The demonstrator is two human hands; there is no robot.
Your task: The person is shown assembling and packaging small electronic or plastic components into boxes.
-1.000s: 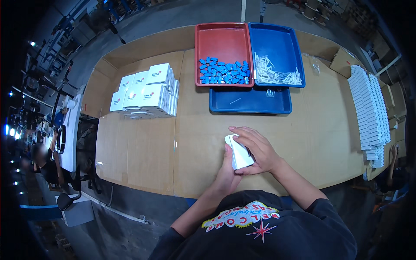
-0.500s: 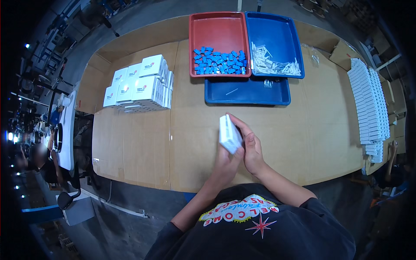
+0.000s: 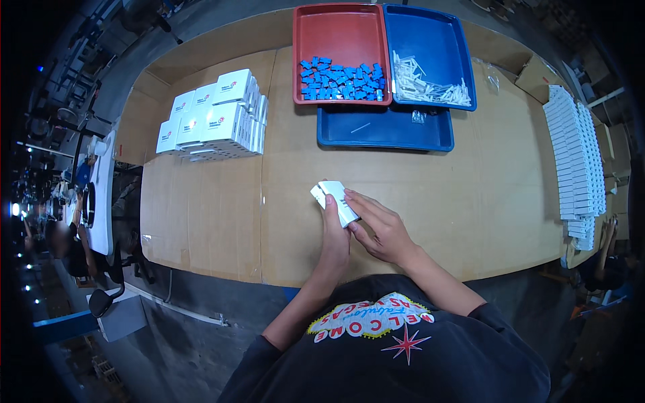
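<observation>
A small white box with faint dark print on top is tilted above the table in front of me. My left hand grips it from the left and below, its thumb lying on the box's near left face. From the right, my right hand closes on the same box, fingers along its upper right edge and thumb at its lower corner. A narrow part juts out at the box's far left side; whether it is a flap or a side panel is unclear. Most left fingers are hidden.
Stacked white boxes stand at the table's left. Ahead, a red tray holds blue clips, a blue tray holds white sticks, and another blue tray sits nearer with a few small pieces. Long rows of white boxes line the right edge.
The box has moved slightly left and turned, so its printed broad face now shows instead of its narrow side. My right fingers have shifted onto its right edge. The whole view has tilted slightly.
</observation>
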